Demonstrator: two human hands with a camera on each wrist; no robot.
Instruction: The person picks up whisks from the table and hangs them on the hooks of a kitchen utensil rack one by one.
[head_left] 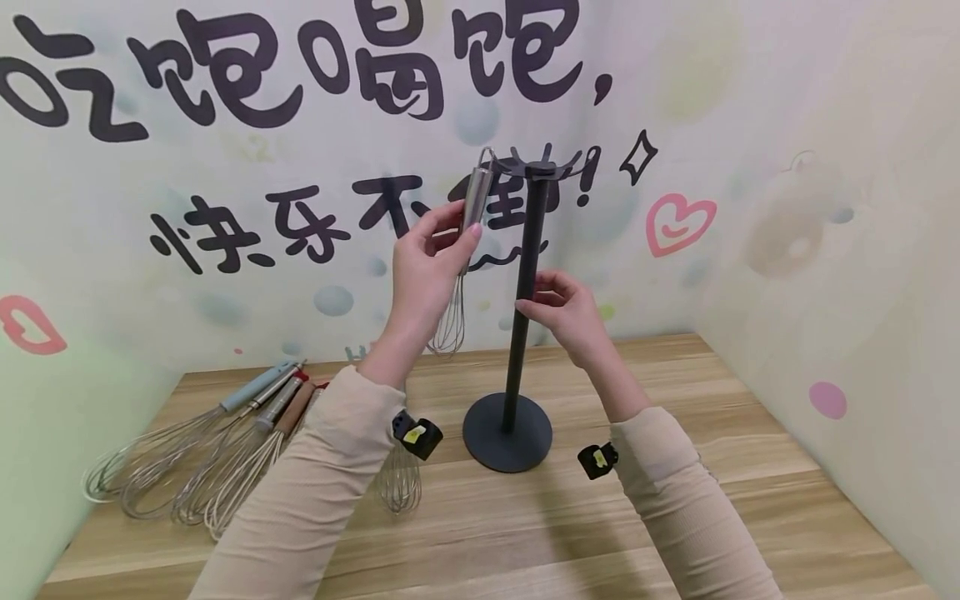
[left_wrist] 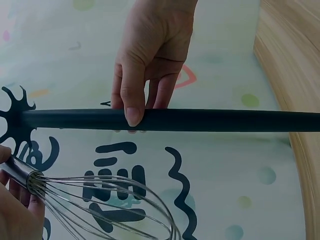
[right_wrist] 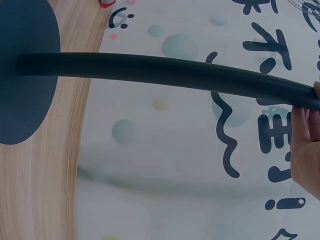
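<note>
My left hand (head_left: pixel 429 265) pinches the steel handle of a whisk (head_left: pixel 477 196) between thumb and fingers, its wire balloon (left_wrist: pixel 115 200) hanging downward. The whisk's end loop is at the tip of a left hook on a black stand (head_left: pixel 527 250); whether the hook passes through the loop I cannot tell. The stand has a round base (head_left: pixel 495 446), a tall pole (right_wrist: pixel 150 67) and a ring of curved hooks (left_wrist: pixel 19 117) on top. About halfway up, my right hand (head_left: pixel 568 317) holds the pole, thumb in front and fingers behind, as the left wrist view also shows.
Several whisks (head_left: pixel 258 387) lie in a bunch on the wooden table (head_left: pixel 600 533) at the left. Another whisk's wires (head_left: pixel 401 479) show beside my left sleeve, its handle hidden. A printed wall (head_left: pixel 330 183) stands directly behind the table, with another wall at the right.
</note>
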